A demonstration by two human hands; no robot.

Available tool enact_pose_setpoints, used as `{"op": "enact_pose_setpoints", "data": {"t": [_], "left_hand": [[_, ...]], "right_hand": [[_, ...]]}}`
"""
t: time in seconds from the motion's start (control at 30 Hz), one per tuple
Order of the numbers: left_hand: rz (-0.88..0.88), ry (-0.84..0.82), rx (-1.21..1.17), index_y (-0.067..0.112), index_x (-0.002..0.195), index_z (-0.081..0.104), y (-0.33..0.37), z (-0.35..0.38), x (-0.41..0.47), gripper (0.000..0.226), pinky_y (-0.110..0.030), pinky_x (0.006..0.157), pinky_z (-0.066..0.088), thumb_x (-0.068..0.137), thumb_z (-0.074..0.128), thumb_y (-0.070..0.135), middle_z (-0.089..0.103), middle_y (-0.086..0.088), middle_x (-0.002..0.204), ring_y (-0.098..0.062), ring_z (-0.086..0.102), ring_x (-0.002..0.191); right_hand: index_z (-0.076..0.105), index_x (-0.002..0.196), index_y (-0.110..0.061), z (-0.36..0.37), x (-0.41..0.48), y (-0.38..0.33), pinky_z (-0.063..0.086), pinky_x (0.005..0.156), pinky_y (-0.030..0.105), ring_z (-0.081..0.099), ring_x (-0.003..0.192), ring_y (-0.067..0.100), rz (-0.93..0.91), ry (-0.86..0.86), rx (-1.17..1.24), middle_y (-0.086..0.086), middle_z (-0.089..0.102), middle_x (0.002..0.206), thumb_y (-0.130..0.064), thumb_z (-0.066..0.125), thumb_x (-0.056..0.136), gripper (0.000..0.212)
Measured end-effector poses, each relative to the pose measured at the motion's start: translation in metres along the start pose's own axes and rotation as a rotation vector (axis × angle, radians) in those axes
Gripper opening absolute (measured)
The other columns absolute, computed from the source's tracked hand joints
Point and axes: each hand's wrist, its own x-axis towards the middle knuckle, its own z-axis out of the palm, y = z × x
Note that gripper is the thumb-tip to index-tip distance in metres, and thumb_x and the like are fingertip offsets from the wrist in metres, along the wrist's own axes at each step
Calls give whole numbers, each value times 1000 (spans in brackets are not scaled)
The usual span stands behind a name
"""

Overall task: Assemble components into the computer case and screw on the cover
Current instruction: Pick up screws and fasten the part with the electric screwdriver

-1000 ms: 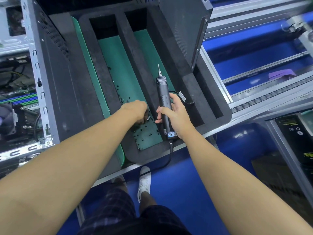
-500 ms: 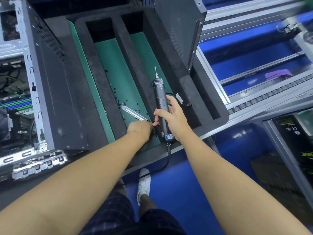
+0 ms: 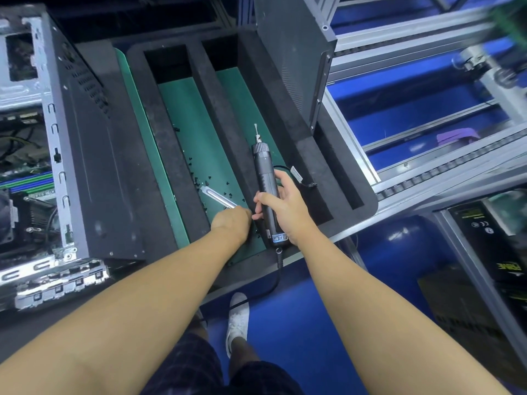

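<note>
Has drawn the left hand (image 3: 231,223) back from the loose screws (image 3: 209,176) toward the tray's near end, now with a silver slot bracket (image 3: 218,196) sticking out of its curled fingers (nothing of the kind in that hand a second ago). Holds the bracket low over the green mat (image 3: 185,115) of the foam tray (image 3: 350,178). Keeps the right hand (image 3: 282,209) wrapped round the electric screwdriver (image 3: 263,181), bit pointing away. Leaves the computer case (image 3: 85,155) at the left open, board and cables showing. Leaves the cover (image 3: 291,58) upright behind the tray, well apart from the case. Looks early: bracket unfitted, cover neither placed nor screwed.
</note>
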Motion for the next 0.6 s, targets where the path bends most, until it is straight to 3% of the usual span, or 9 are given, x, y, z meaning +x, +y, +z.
{"op": "enact_pose_setpoints", "data": {"t": [0.13,0.2,0.27,0.33,0.47,0.6], "left_hand": [[29,-23,-70,10,122,55,-1,-3,-3,30,-38,80,49,94,48,0,59,-12,122,-33,62,109],[18,33,-220,11,94,58,-6,-12,-4,3,-35,68,47,92,57,12,62,-12,102,-33,64,91],[-21,117,-441,16,71,51,-14,-24,-4,22,-30,60,44,87,65,22,62,-9,82,-28,63,72],[-77,219,-738,16,71,55,-22,-37,-8,18,-27,58,46,83,68,19,66,-4,74,-16,64,59],[-155,325,-1593,3,89,62,-39,-63,-30,6,-35,72,62,87,66,-1,70,-17,85,-19,70,68],[-150,577,-1979,4,96,65,-57,-86,-59,7,-27,77,59,90,66,0,71,-14,90,-15,73,78]], "right_hand": [[44,144,-14,0,0,0,62,70,44,62,68,21,-5,3,-10,22,60,93,-4,66,85,64],[45,142,-14,0,0,0,62,70,46,61,68,22,-4,1,-11,20,61,91,-5,67,84,63],[45,142,-16,-1,0,1,62,70,44,62,67,21,-4,1,-24,18,62,90,-5,67,85,61],[43,143,-18,-1,-1,3,62,71,41,64,68,19,1,2,-65,16,63,96,-6,67,89,60],[36,149,-19,6,-6,-4,59,71,39,65,70,18,42,-42,-141,13,61,111,-13,69,92,66],[27,157,-16,18,-12,-25,56,73,38,67,85,19,104,-200,-142,15,57,133,-10,70,93,77]]}}
